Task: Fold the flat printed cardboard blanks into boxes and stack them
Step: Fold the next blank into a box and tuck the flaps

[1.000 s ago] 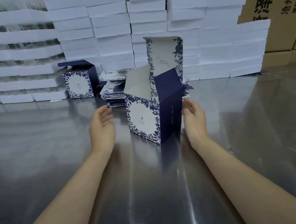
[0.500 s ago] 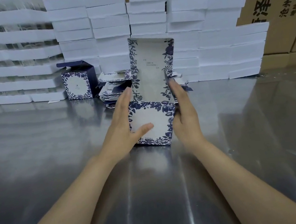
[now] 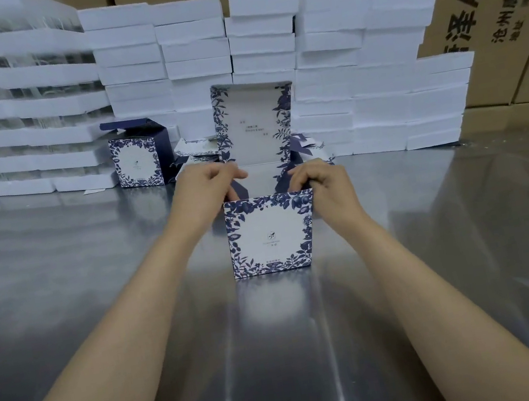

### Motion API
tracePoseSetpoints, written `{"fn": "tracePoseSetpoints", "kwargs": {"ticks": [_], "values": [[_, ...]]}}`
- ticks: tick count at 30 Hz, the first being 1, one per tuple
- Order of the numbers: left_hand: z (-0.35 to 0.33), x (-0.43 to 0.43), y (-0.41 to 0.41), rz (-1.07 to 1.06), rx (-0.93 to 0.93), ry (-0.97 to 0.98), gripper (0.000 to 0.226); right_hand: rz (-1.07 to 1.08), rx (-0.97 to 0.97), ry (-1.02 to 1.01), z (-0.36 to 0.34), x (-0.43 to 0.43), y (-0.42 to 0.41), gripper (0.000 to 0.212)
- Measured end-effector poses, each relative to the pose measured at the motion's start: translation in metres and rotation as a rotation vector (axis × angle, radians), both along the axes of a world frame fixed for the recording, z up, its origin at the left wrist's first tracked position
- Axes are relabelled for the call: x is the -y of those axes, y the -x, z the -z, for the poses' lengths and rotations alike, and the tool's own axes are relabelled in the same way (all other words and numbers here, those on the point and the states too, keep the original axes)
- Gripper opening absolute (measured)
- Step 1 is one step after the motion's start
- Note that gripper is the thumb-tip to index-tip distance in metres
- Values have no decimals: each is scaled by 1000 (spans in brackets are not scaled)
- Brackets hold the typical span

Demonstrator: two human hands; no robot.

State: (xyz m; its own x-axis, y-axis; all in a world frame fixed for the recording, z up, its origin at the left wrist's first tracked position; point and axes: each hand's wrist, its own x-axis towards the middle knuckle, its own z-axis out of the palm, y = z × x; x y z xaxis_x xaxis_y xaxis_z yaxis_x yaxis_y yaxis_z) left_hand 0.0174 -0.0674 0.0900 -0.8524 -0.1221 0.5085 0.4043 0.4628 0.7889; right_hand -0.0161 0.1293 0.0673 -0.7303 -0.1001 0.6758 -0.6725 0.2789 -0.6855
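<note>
Upright on the desk (image 3: pixel 98 296), in the middle and near: a half-folded box (image 3: pixel 272 233) with blue flower print, its lid (image 3: pixel 254 122) raised straight up at the far side. At the open top, left hand (image 3: pixel 206 188) with fingers curled around the left side flap of the box, right hand (image 3: pixel 319 181) pinching the right side flap in the same way. Probably folding both flaps inward before closing the lid.

Possible trouble from here:
- Pushing one flap harder than the other, and so skewing the thin walls or sliding the box on the smooth metal.
- Bending a flap away from its crease.
- Closing the lid over a half-raised flap, and so jamming or creasing the tuck edge.

Hard to see: the fingertips and most of both flaps, hidden behind knuckles and the front wall. Also hidden: the inside and the bottom of the box, so no way to judge the locking of the bottom. Far left, a second box (image 3: pixel 137 161); to its right, partly covered, a pile of flat blanks (image 3: pixel 196 148). Small print on the lid not readable.
</note>
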Motion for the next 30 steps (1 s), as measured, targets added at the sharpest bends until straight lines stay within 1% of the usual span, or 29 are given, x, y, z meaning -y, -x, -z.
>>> {"fn": "tracePoseSetpoints", "kwargs": {"ticks": [1,2,3,4,5,6,7,8,9,10,11,12,13,15,17,18,19,21,22,23,25,27,30], "values": [[-5,-1,6,-20,81,21,17,-19,89,47,-5,1,3,43],[-8,-3,9,-47,105,30,31,-33,150,87,-9,1,6,41],[-8,-6,11,-51,94,14,53,-34,179,113,-12,3,7,37],[-10,-8,15,-68,85,1,73,-29,188,134,-16,5,9,28],[-10,-9,20,-97,111,8,83,-17,192,149,-18,5,12,17],[-10,-9,24,-111,190,14,85,-10,215,150,-21,4,14,10],[-9,-6,28,-91,289,-2,76,-12,263,131,-23,2,15,15],[-9,-4,31,-31,386,-43,56,-29,341,93,-26,-1,16,27],[-10,-4,32,26,453,-95,31,-45,427,38,-31,-4,15,37],[-10,-5,32,37,476,-115,11,-47,492,-32,-36,-6,13,41],[-11,-7,31,15,468,-95,4,-18,511,-108,-42,-7,11,38],[-12,-8,31,-20,447,-65,9,39,501,-180,-48,-6,9,32],[-13,-11,30,-49,420,-34,13,111,473,-239,-52,-4,7,31],[-16,-15,26,-112,382,37,21,258,407,-275,-55,-2,5,32],[-18,-15,23,-184,345,147,21,335,385,-289,-54,0,5,26],[-18,-13,22,-222,331,197,18,361,405,-309,-53,1,5,23],[-18,-12,22,-252,311,222,16,386,434,-325,-51,1,7,28],[-20,-11,22,-304,291,241,18,430,461,-347,-48,1,9,40],[-20,-11,22,-322,290,249,17,445,452,-364,-47,1,11,41],[-21,-11,22,-337,285,259,16,462,433,-392,-48,1,12,38],[-21,-13,20,-361,275,268,21,502,380,-458,-49,2,11,33],[-21,-12,19,-369,260,272,18,527,341,-503,-49,2,12,31],[-20,-10,19,-345,244,292,21,523,363,-535,-48,0,13,27]]}}
